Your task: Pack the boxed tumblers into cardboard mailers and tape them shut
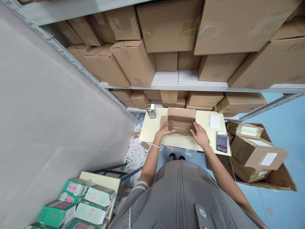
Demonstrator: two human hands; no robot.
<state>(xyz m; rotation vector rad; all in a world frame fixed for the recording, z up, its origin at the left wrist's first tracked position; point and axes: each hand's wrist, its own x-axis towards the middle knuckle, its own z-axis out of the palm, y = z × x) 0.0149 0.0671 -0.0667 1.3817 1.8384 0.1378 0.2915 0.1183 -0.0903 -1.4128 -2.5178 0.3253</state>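
An open cardboard box (182, 126) stands on the pale yellow table (147, 133), its back flap raised and its inside showing bare brown board. My left hand (165, 129) rests at the box's left front corner, thumb stretched along the front edge and fingers toward the left flap. At the right front corner lies my right hand (199, 135), fingers spread over the right side. Both hands touch the box, and neither is wrapped round it. A small green and white carton (151, 112) with its top open stands at the table's back left.
White paper (214, 121) and a dark phone-like device (222, 142) lie on the table's right. Metal shelves (190, 86) with cardboard boxes rise behind. A large carton (289, 178) of sealed parcels stands right; green boxes (56, 213) are stacked lower left. Paper strips (137, 156) litter the floor.
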